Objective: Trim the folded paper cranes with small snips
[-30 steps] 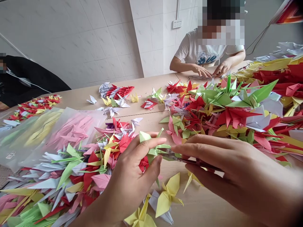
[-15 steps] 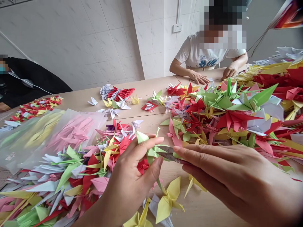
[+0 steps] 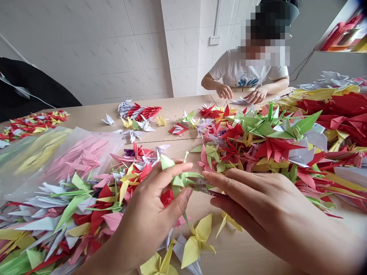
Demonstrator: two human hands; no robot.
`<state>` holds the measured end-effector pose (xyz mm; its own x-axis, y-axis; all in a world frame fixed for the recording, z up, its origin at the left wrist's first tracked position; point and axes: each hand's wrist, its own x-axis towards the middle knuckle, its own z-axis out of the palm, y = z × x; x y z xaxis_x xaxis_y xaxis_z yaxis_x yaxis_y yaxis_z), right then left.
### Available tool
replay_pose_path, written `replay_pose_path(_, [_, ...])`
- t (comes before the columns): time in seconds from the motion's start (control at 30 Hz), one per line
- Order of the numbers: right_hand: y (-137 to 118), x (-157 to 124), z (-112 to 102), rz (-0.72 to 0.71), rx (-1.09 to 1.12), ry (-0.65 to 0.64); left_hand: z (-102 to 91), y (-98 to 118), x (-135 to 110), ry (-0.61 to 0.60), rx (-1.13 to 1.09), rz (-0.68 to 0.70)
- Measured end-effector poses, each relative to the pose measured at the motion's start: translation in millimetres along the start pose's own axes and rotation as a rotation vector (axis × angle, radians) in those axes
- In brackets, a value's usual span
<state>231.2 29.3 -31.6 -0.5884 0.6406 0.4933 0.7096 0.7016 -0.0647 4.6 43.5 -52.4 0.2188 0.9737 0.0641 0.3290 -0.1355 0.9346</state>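
Observation:
My left hand [image 3: 151,206] pinches a light green paper crane [image 3: 179,181] between thumb and fingers, with its pointed parts sticking out above and below. From the right, my right hand [image 3: 266,206] holds small metal snips [image 3: 200,187], fingers pressed along them. Their two tips reach the green paper; the handles are mostly hidden under my fingers. On the table below lie a yellow paper crane [image 3: 197,240] and a grey-white folded paper [image 3: 183,248] partly under it.
A large pile of mixed paper cranes [image 3: 258,149] lies at right, another pile [image 3: 80,214] at left. Clear plastic bags [image 3: 83,152] hold sorted pink and yellow ones. Across the table [image 3: 183,143] sits a person in a white T-shirt [image 3: 243,70], hands on papers. Someone's black sleeve shows at far left.
The view has shifted slightly, so both my hands appear a little further left, still on the crane and snips. The person opposite has moved their hands over some white paper.

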Motion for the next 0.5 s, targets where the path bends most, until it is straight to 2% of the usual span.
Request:
replay_pose_path(0.1, [-0.9, 1.7, 3.2, 0.072, 0.037, 0.054, 0.8, -0.4, -0.6, -0.045, 0.162, -0.018])
replay_pose_path(0.33, [1.6, 0.0, 7.2, 0.082, 0.082, 0.079, 3.0, 4.8, 0.0, -0.061, 0.212, 0.006])
replay_pose_path(0.5, [0.5, 3.3, 7.1, 0.073, 0.114, 0.098, 3.7, 6.0, 0.6, -0.017, 0.283, 0.087])
